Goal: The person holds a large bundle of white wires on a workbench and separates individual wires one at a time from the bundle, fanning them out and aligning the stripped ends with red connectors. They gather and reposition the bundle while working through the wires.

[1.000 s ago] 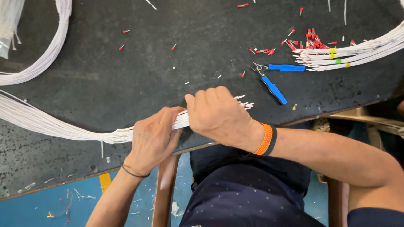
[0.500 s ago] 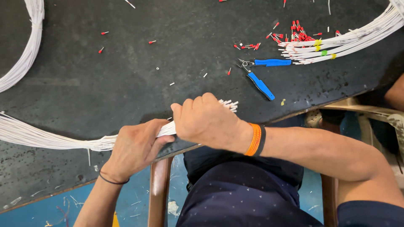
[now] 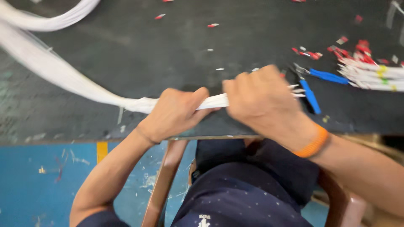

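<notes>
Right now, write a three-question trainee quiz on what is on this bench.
1. True or false: both hands grip the same white wire bundle.
2. Which hand is nearer the bundle's cut ends? A) left hand B) right hand
3. Fill in: the pliers beside the right hand have ____ handles.

Key: 1 true. 2 B. 3 blue.

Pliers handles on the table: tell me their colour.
The pliers handles are blue, as the head view shows, lying right of the right hand.
</notes>
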A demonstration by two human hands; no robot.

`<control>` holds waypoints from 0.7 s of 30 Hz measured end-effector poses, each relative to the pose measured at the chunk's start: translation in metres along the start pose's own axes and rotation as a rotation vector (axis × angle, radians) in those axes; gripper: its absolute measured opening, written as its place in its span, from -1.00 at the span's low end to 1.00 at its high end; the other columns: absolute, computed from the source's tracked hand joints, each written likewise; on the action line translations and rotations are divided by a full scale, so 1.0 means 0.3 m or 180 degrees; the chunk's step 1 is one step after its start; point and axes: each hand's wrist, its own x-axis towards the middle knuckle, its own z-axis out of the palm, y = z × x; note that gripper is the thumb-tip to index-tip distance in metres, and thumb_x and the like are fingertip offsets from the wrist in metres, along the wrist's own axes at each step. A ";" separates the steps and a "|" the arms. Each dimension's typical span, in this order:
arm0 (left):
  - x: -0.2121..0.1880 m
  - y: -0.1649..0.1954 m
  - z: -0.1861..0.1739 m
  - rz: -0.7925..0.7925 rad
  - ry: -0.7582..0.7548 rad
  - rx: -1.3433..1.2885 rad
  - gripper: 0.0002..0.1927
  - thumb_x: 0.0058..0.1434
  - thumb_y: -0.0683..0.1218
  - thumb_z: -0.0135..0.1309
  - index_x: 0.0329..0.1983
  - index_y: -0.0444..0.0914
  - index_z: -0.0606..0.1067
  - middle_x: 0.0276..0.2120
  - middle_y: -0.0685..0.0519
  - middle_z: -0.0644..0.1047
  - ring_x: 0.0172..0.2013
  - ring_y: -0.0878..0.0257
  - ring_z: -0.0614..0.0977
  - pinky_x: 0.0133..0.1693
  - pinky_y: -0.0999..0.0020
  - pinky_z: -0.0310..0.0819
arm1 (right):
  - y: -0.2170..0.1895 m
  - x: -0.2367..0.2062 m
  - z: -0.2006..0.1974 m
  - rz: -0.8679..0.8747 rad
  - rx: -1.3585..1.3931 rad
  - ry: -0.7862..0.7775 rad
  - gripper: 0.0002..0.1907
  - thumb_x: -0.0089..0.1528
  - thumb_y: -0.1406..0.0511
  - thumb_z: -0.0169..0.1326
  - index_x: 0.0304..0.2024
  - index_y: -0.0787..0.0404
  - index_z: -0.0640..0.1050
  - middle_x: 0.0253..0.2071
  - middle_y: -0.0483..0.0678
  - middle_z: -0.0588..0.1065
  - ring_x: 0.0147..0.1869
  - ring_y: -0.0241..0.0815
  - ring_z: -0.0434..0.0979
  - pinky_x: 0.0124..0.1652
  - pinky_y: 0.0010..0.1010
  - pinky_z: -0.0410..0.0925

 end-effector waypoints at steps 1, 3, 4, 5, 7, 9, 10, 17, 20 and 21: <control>-0.004 -0.011 -0.010 -0.0030 0.0137 -0.0179 -0.66 0.31 0.07 0.23 -0.33 -0.28 0.46 -0.58 -0.08 0.49 -0.48 -0.08 0.56 -0.44 0.08 0.35 | 0.018 0.017 -0.050 -0.0012 -0.0189 0.0201 -0.88 0.09 0.25 0.13 -0.35 0.12 0.50 -0.41 -0.07 0.39 -0.26 -0.14 0.50 -0.15 -0.29 0.36; -0.019 -0.035 -0.044 -0.0108 0.0430 -0.0794 -0.71 0.32 0.03 0.22 -0.32 -0.28 0.49 -0.59 -0.05 0.46 -0.52 0.04 0.51 -0.45 0.17 0.34 | 0.049 0.014 -0.146 0.0175 0.0020 0.0666 -0.59 0.05 0.20 0.15 -0.09 0.25 0.58 -0.07 0.09 0.44 0.07 0.04 0.49 0.09 -0.14 0.34; -0.031 -0.043 -0.064 -0.0173 0.0590 -0.1254 -0.74 0.34 0.01 0.20 -0.30 -0.27 0.50 -0.58 -0.02 0.45 -0.55 0.14 0.47 -0.45 0.24 0.35 | 0.058 -0.007 -0.186 0.0577 0.0702 0.0721 -0.54 0.10 0.17 0.21 -0.04 0.31 0.53 0.05 0.17 0.39 0.13 0.07 0.43 0.11 -0.12 0.31; -0.042 -0.049 -0.085 -0.0209 0.0756 -0.1712 -0.77 0.36 -0.01 0.19 -0.28 -0.27 0.52 -0.58 0.01 0.43 -0.57 0.23 0.42 -0.45 0.31 0.36 | 0.061 -0.034 -0.213 0.0969 0.1388 0.0866 -0.46 0.14 0.14 0.27 0.02 0.36 0.49 0.17 0.25 0.34 0.20 0.10 0.37 0.13 -0.10 0.28; -0.063 -0.054 -0.129 -0.0268 0.1032 -0.1867 -0.76 0.38 -0.03 0.17 -0.30 -0.28 0.49 -0.58 0.04 0.36 -0.52 0.31 0.33 -0.44 0.36 0.28 | 0.042 -0.076 -0.211 0.1687 0.2635 0.1002 -0.35 0.18 0.14 0.35 0.12 0.42 0.41 0.26 0.25 0.31 0.25 -0.02 0.36 0.19 -0.22 0.28; -0.080 -0.041 -0.157 -0.0295 0.1272 -0.1930 -0.75 0.39 -0.04 0.17 -0.31 -0.29 0.48 -0.58 0.06 0.32 -0.50 0.36 0.29 -0.44 0.38 0.24 | 0.005 -0.094 -0.169 0.1863 0.3228 0.1350 -0.27 0.16 0.15 0.32 0.27 0.35 0.37 0.29 0.07 0.36 0.30 -0.16 0.38 0.28 -0.34 0.26; -0.083 -0.032 -0.164 -0.0295 0.1385 -0.1909 -0.75 0.39 -0.04 0.17 -0.31 -0.30 0.47 -0.58 0.07 0.32 -0.50 0.38 0.29 -0.44 0.39 0.25 | -0.014 -0.087 -0.142 0.1934 0.3528 0.1514 -0.22 0.15 0.16 0.30 0.34 0.32 0.36 0.31 -0.02 0.38 0.32 -0.22 0.38 0.32 -0.40 0.25; -0.134 0.014 -0.161 0.0126 0.1497 -0.1509 -0.83 0.35 -0.09 0.17 -0.22 -0.26 0.46 -0.44 -0.04 0.45 -0.47 0.10 0.55 -0.32 0.28 0.41 | -0.096 0.222 -0.024 0.0384 0.6106 0.1285 -0.39 0.27 0.16 0.25 0.22 0.35 0.35 0.29 0.09 0.40 0.46 -0.10 0.34 0.44 -0.26 0.19; -0.125 -0.002 -0.186 0.0529 0.1755 -0.0794 -0.63 0.26 -0.05 0.19 0.05 -0.29 0.44 -0.20 -0.13 0.58 -0.21 -0.14 0.62 -0.21 0.13 0.47 | -0.061 0.313 -0.074 -0.0092 0.5386 0.1240 -0.78 0.45 0.28 0.03 -0.09 0.33 0.57 0.07 0.10 0.58 0.36 -0.06 0.50 0.44 -0.20 0.30; -0.130 -0.014 -0.200 0.0256 0.1590 -0.0680 -0.62 0.24 0.01 0.24 0.00 -0.26 0.45 -0.28 -0.11 0.58 -0.25 -0.12 0.63 -0.24 0.12 0.47 | -0.043 0.338 -0.093 -0.0231 0.4946 0.1316 -0.75 0.45 0.28 -0.05 -0.13 0.32 0.57 -0.02 0.08 0.61 0.28 -0.04 0.55 0.44 -0.16 0.31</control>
